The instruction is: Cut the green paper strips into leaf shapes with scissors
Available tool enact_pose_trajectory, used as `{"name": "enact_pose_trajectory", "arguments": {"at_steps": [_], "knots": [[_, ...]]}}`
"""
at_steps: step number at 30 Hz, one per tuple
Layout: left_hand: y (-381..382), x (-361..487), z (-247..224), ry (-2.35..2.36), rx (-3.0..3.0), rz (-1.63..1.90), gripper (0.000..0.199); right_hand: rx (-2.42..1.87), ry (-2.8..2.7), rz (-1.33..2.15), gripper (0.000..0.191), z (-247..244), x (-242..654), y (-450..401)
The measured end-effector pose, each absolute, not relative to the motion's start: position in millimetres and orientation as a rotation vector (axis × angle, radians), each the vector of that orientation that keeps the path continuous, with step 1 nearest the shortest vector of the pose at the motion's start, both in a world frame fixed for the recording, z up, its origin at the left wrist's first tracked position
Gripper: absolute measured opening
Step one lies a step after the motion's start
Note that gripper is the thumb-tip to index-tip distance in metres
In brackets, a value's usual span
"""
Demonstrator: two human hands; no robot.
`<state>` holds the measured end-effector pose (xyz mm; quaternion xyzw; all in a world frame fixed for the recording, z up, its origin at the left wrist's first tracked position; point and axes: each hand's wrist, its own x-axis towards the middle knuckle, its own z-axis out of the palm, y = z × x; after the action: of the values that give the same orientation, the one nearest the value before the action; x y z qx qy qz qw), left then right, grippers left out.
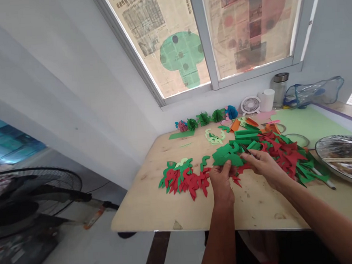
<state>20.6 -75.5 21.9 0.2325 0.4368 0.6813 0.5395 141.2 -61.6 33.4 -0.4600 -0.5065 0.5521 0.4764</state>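
Observation:
Pinched between the thumb and fingers of my left hand (222,182) is a piece of green paper (226,155) with a cut, wavy outline. My right hand (266,166) is closed on dark scissors (244,148), whose slim tip lies by the paper's right edge. The handles are mostly hidden in my fingers. Left of my hands lies a pile of red and green paper cut-outs (184,180). A larger heap of red and green paper scraps (286,154) spreads behind and right of my right hand. A small curved green cut-out (205,160) lies beside the held paper.
Folded paper ornaments (203,118) line the wall. At the back stand a small white fan (251,105) and a glass bottle (280,89). A film-covered bowl (345,159) with chopsticks sits right. Tape rings (297,139) lie near a pale green sheet (318,123).

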Motion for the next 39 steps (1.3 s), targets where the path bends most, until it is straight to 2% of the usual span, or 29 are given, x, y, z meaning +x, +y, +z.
{"name": "enact_pose_trajectory", "arguments": {"at_steps": [11,19,33,39], "knots": [[-94.7,22.2,18.0,0.925,0.319,1.701,0.03,-1.204,-1.179,1.539,0.044,6.3,132.0,-108.7],[-98.4,33.5,20.5,0.929,0.383,1.659,0.025,-1.144,-1.197,1.504,0.047,3.7,123.8,-104.0],[-92.7,42.9,15.1,1.024,0.435,1.659,0.03,-1.232,-1.209,1.439,0.045,0.4,130.2,-98.0],[-91.0,44.0,15.1,1.077,0.415,1.593,0.026,-1.233,-1.136,1.518,0.047,-6.7,133.9,-95.4]]}}
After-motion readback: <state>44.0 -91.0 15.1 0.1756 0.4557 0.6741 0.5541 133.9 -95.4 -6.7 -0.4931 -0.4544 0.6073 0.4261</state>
